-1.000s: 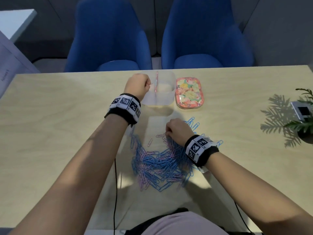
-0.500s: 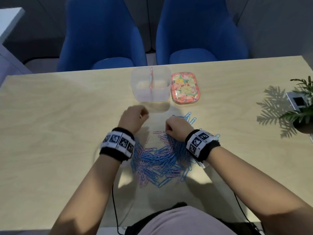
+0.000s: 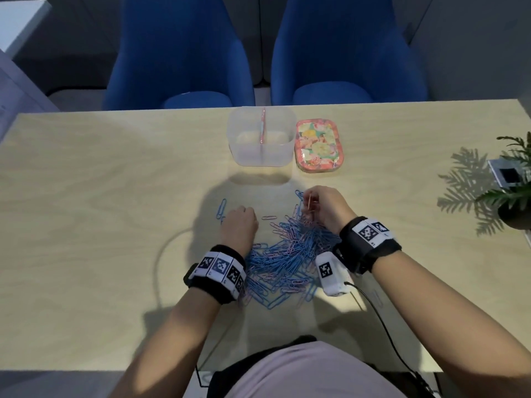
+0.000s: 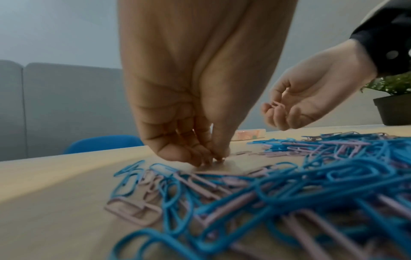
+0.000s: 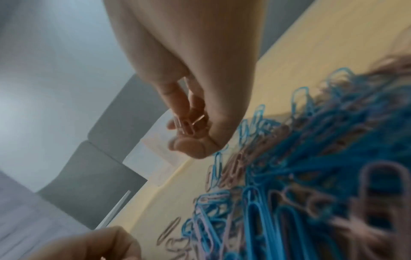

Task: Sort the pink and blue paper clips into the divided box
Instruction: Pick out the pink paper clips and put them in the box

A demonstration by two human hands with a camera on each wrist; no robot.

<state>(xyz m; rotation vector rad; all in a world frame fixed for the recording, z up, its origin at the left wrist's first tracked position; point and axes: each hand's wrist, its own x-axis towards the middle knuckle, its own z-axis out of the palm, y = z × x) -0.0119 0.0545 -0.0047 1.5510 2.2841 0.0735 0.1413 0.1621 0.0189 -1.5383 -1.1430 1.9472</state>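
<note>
A heap of blue and pink paper clips [image 3: 290, 251] lies on the table in front of me. The clear divided box [image 3: 244, 156] stands beyond it, with a pink divider down its middle. My left hand [image 3: 238, 222] is at the heap's far left edge, its fingertips [image 4: 213, 158] bunched against the table; whether a clip is between them is hidden. My right hand [image 3: 311, 201] is lifted over the heap's far right edge and pinches pink paper clips [image 4: 276, 105], which also show in its curled fingers as pink clips [image 5: 189, 123]. A single pink clip [image 3: 268, 217] lies between the hands.
A flowery lid [image 3: 319, 145] lies right of the box. A potted plant [image 3: 514, 196] and a small device [image 3: 508, 175] sit at the table's right edge. A lone blue clip [image 3: 221, 208] lies left of my left hand. Two blue chairs [image 3: 178, 53] stand behind the table.
My left hand has come back from the box to the heap's left edge. My right hand has risen off the heap with pink clips in its fingers.
</note>
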